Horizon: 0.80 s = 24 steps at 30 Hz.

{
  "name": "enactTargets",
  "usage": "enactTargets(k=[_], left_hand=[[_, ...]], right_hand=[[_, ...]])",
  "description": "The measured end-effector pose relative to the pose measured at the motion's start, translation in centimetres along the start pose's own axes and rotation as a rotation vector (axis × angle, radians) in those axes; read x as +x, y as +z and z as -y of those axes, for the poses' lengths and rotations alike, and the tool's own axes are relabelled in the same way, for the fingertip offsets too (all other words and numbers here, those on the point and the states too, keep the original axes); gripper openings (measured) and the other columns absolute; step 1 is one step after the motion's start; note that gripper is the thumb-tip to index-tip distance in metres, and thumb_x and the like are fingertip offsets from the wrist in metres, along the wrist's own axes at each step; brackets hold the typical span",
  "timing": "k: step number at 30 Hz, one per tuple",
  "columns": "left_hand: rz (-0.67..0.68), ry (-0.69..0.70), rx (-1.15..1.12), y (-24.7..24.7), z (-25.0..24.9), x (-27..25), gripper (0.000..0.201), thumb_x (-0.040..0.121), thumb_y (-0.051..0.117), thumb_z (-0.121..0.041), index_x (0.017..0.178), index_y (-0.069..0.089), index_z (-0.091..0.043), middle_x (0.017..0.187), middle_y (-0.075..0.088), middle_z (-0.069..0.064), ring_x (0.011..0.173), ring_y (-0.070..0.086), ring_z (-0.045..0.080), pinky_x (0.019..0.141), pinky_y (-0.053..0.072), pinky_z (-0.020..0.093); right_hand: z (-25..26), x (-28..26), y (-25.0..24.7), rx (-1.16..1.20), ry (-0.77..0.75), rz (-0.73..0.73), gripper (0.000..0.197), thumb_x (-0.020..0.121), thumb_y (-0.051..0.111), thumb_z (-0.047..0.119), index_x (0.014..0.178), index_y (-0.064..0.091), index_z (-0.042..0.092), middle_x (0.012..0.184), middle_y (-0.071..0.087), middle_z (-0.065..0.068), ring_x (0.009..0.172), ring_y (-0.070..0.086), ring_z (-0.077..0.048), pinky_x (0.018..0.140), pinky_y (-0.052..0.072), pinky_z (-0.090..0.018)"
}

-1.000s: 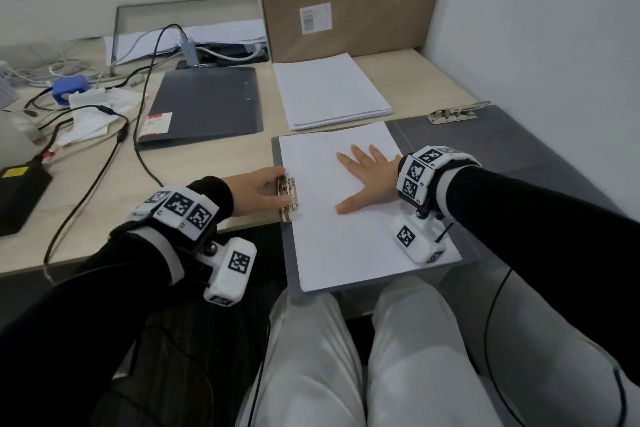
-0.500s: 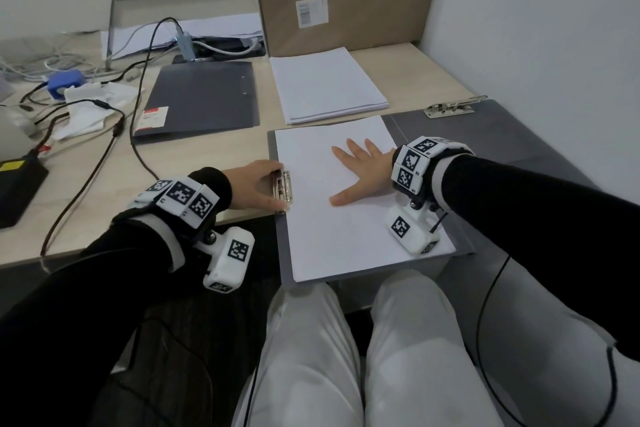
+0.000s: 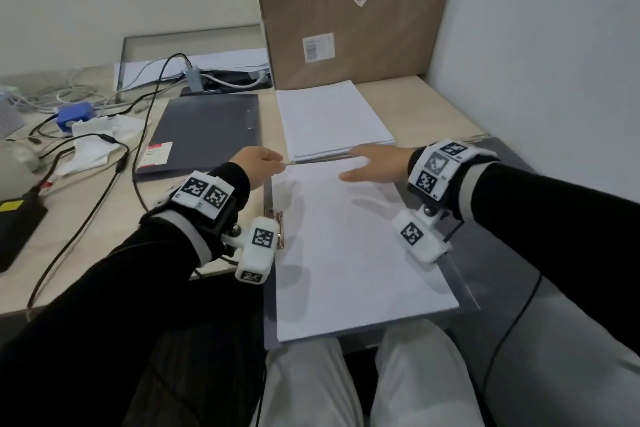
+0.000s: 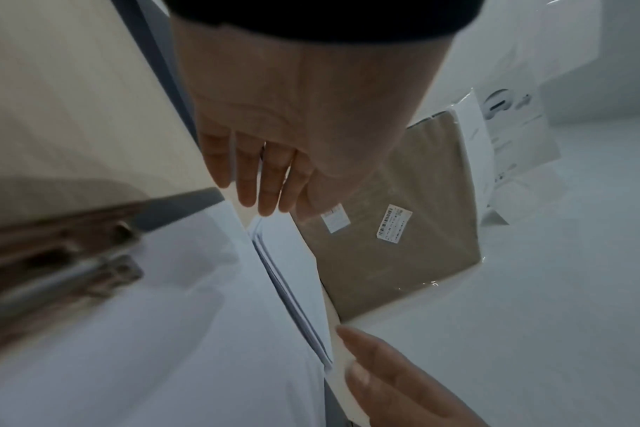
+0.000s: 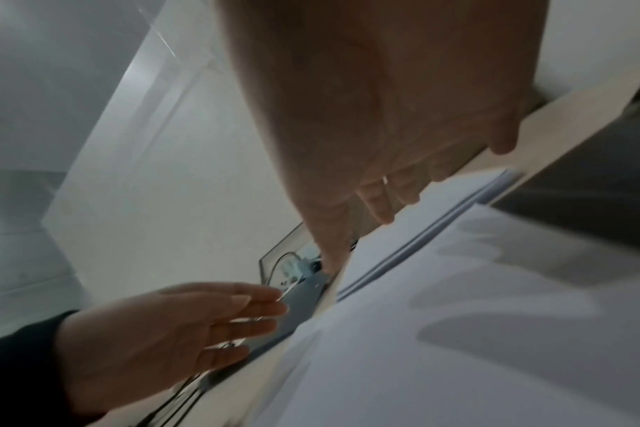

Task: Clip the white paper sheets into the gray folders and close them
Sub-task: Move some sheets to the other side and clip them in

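Observation:
An open gray folder [image 3: 270, 315] lies at the desk's front edge with a white sheet [image 3: 346, 253] on it. Its metal clip [image 3: 279, 230] sits on the sheet's left edge, blurred in the left wrist view [image 4: 73, 260]. My left hand [image 3: 258, 163] is at the sheet's far left corner, fingers straight [image 4: 260, 199], holding nothing. My right hand [image 3: 370, 165] hovers flat over the sheet's far edge, fingers straight [image 5: 380, 208]. Whether either touches the paper I cannot tell. A stack of white paper [image 3: 332, 118] lies just beyond the hands.
A closed gray folder [image 3: 207, 128] lies at the back left. A tall cardboard box [image 3: 346, 10] stands against the back wall, and a white wall runs along the right. Cables [image 3: 104, 166], a blue device [image 3: 74, 116] and crumpled tissue clutter the left of the desk.
My left hand has let go of the clip and moved to the sheet's far left corner. My right hand has lifted off the sheet's middle and moved to its far edge.

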State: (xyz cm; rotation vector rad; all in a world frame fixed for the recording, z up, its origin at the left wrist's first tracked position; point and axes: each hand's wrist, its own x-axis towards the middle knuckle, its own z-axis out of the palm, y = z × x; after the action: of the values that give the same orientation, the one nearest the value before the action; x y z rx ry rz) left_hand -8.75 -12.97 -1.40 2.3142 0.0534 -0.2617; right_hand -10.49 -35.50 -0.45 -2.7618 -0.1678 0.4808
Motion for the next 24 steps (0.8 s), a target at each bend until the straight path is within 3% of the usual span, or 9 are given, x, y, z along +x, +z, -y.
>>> enactTargets(k=[7,11,12,14,16,18,20,22,24], left_hand=[[-0.067,-0.124,-0.164,1.9,-2.3,6.7,0.046,0.094,0.044,-0.007,0.139,0.043,-0.003,0.143,0.046,0.017,0.132,0.045,0.031,0.111,0.039,0.038],[-0.112,-0.205,-0.252,3.6,-3.3,9.4,0.044,0.096,0.038,-0.004,0.140,0.040,0.000,0.143,0.046,0.019,0.131,0.046,0.031,0.076,0.045,0.017],[-0.125,-0.249,-0.296,3.7,-3.5,9.3,0.041,0.098,0.034,-0.003,0.138,0.041,0.001,0.143,0.046,0.017,0.132,0.045,0.029,0.079,0.043,0.017],[-0.052,-0.043,0.382,4.3,-3.1,9.6,0.037,0.099,0.029,-0.003,0.132,0.046,0.000,0.141,0.048,0.012,0.134,0.040,0.026,0.104,0.033,0.023],[-0.028,-0.045,0.577,4.1,-3.9,9.4,0.036,0.099,0.030,-0.005,0.130,0.048,-0.003,0.139,0.050,0.008,0.135,0.040,0.023,0.108,0.028,0.024],[-0.030,-0.044,0.512,3.9,-4.0,9.9,0.035,0.098,0.031,-0.003,0.129,0.049,-0.001,0.138,0.049,0.010,0.133,0.041,0.024,0.106,0.030,0.024],[-0.068,-0.099,0.192,4.0,-3.9,10.0,0.036,0.097,0.034,-0.002,0.131,0.048,0.002,0.139,0.048,0.014,0.131,0.043,0.028,0.101,0.034,0.027],[-0.095,-0.241,-0.249,3.8,-4.2,10.6,0.040,0.097,0.039,-0.006,0.136,0.044,0.003,0.141,0.046,0.018,0.131,0.045,0.032,0.095,0.039,0.031],[-0.145,-0.251,-0.350,4.1,-4.0,10.9,0.045,0.096,0.041,-0.011,0.139,0.039,0.004,0.145,0.043,0.019,0.132,0.044,0.033,0.101,0.039,0.033]], right_hand=[[-4.7,6.4,-3.9,0.304,0.260,-0.150,0.065,0.091,0.057,0.028,0.144,0.028,0.006,0.148,0.037,-0.010,0.133,0.039,-0.026,0.089,0.031,-0.025],[-5.3,9.4,-3.9,0.304,0.254,-0.113,0.066,0.090,0.058,0.028,0.143,0.029,0.003,0.147,0.039,-0.011,0.133,0.040,-0.027,0.094,0.034,-0.026],[-5.3,9.9,-3.7,0.276,0.246,-0.081,0.070,0.089,0.058,0.032,0.145,0.026,0.003,0.150,0.036,-0.011,0.135,0.038,-0.026,0.099,0.034,-0.028],[-5.3,10.9,-3.2,0.189,0.248,-0.003,0.076,0.089,0.055,0.042,0.147,0.023,0.003,0.153,0.030,-0.012,0.138,0.033,-0.027,0.103,0.032,-0.030],[-5.3,11.6,-2.7,0.056,0.230,0.067,0.077,0.091,0.046,0.051,0.147,0.022,0.004,0.155,0.023,-0.014,0.141,0.027,-0.029,0.107,0.029,-0.033],[-5.5,11.9,-2.1,-0.079,0.224,0.133,0.083,0.092,0.033,0.059,0.151,0.005,0.008,0.161,0.002,-0.012,0.148,0.007,-0.031,0.119,0.014,-0.041],[-5.8,12.1,-1.8,-0.138,0.217,0.171,0.086,0.091,0.024,0.065,0.151,-0.007,0.012,0.160,-0.013,-0.009,0.148,-0.009,-0.031,0.120,0.002,-0.046],[-6.0,12.4,-1.5,-0.134,0.209,0.186,0.086,0.091,0.020,0.066,0.151,-0.010,0.013,0.160,-0.016,-0.007,0.148,-0.013,-0.030,0.120,-0.002,-0.048],[-5.9,12.5,-1.4,-0.116,0.209,0.189,0.084,0.092,0.018,0.065,0.151,-0.011,0.012,0.160,-0.018,-0.006,0.147,-0.015,-0.030,0.119,-0.003,-0.047]])
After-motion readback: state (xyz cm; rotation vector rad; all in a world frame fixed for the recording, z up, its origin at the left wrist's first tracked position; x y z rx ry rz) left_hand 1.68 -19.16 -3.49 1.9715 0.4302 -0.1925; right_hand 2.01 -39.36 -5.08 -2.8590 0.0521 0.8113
